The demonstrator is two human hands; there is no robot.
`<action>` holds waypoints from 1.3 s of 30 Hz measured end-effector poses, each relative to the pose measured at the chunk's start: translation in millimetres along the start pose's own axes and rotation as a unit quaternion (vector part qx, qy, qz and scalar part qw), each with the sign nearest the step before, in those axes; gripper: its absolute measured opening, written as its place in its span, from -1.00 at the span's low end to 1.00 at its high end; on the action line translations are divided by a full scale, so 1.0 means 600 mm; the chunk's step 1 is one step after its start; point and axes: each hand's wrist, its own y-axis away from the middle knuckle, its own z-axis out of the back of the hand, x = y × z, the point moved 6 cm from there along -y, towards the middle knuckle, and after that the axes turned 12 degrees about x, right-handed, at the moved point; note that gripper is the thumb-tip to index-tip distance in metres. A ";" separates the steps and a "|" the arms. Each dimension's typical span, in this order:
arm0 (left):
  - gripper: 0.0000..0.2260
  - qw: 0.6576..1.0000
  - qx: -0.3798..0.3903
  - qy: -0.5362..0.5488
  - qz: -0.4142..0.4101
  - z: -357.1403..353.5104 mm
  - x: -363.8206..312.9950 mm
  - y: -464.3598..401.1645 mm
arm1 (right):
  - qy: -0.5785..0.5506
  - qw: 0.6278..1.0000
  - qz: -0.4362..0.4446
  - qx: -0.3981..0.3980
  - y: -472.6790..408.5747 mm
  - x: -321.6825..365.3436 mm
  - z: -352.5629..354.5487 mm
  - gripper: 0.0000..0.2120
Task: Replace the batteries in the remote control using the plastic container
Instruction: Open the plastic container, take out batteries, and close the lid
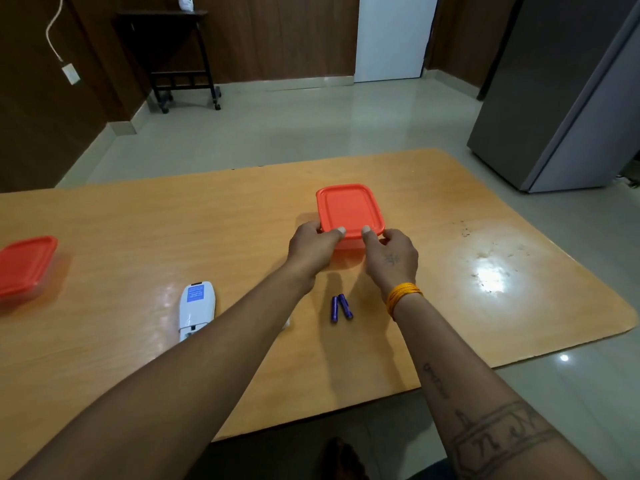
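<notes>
A plastic container with an orange-red lid (348,209) stands on the wooden table (173,237), a little right of centre. My left hand (311,249) grips its near left corner, thumb on the lid's edge. My right hand (393,256) grips the near right corner the same way. Two blue batteries (341,307) lie side by side on the table, between my forearms and nearer to me than the container. A white remote control (196,308) lies face down to the left, its near end partly hidden behind my left forearm.
A second container with an orange-red lid (26,266) sits at the table's far left edge. A grey refrigerator (568,98) stands beyond the table at the right. A dark wheeled stand (180,60) is against the back wall.
</notes>
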 end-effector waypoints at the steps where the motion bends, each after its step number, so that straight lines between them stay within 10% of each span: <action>1: -0.62 1.000 -0.001 0.009 0.004 -0.002 0.002 -0.005 | 0.003 1.000 0.007 -0.003 -0.001 0.001 0.000 -0.52; 11: -0.45 1.000 -0.004 0.025 -0.009 0.017 0.008 0.027 | -0.159 0.986 -0.046 0.015 0.004 0.002 -0.006 -0.83; 19: -0.75 1.000 -0.027 0.007 0.003 0.033 0.017 0.065 | -0.194 0.979 -0.063 0.008 0.035 0.007 -0.001 -0.56; 25: -0.82 0.999 -0.020 0.030 0.008 0.039 0.018 0.084 | -0.192 0.980 -0.056 0.010 0.037 0.002 0.011 -0.76; 39: -0.10 0.985 0.071 -0.035 -0.154 0.180 0.024 0.248 | -0.243 0.926 0.015 0.289 0.122 0.087 -0.045 -0.83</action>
